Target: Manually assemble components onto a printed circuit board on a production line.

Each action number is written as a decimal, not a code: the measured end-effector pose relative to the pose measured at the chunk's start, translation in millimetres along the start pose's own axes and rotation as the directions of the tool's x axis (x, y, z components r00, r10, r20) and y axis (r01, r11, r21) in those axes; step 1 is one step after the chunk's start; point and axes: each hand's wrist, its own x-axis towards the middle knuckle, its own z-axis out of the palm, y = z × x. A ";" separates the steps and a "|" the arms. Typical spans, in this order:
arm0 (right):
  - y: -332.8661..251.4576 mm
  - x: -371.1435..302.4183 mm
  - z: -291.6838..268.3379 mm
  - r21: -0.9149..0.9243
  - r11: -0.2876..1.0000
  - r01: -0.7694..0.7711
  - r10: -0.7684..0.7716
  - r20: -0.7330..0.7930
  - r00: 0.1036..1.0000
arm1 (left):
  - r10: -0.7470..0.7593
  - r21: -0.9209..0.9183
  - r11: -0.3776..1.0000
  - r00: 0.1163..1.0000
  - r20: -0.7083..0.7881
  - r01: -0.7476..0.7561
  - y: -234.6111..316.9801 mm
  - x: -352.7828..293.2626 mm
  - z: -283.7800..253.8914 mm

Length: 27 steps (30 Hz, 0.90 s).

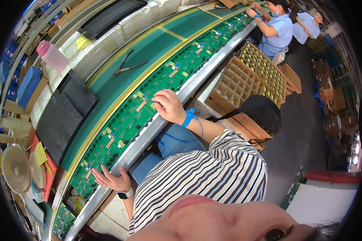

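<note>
A long row of green circuit boards (120, 120) runs diagonally along the line, fitted with black, blue and yellowish parts. Over the boards' near edge my right hand (171, 106) is closed, its fingers bent and drawn together close to a yellowish part; whatever they may hold is too small to make out. A blue wrist strap (189, 117) with a cord circles that wrist. Lower left, my left hand (113, 180) is open, palm turned up and fingers spread beside the end of a board, with nothing in it. That wrist wears a watch (125, 195).
Pliers (126, 69) lie spread on the green belt (108, 90) beyond the boards. A black mesh tray (66, 116), pink bottle (51, 55) and fan (17, 168) stand left. To the right are divided cardboard boxes (233, 80) and a black stool (261, 116). A co-worker (275, 30) sits farther along.
</note>
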 end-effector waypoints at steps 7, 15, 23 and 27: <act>-4.4 0.3 1.0 0.023 0.999 -0.024 0.023 0.039 0.999 | -0.014 -0.073 0.997 0.999 0.032 0.016 -2.7 -1.1 -6.8; -5.2 -8.8 -0.4 -0.054 0.998 -0.022 0.028 0.122 0.992 | -0.100 -0.070 0.992 0.993 0.067 0.105 -2.2 -5.3 -13.4; -5.4 -6.9 -2.3 -0.087 0.996 0.011 0.001 0.131 0.991 | -0.130 -0.107 0.985 0.991 0.040 0.134 -0.8 -5.5 -12.6; -3.2 -10.9 3.4 -0.082 0.995 -0.063 0.073 0.127 0.989 | -0.143 -0.162 0.976 0.990 0.009 0.142 0.5 -8.6 -10.9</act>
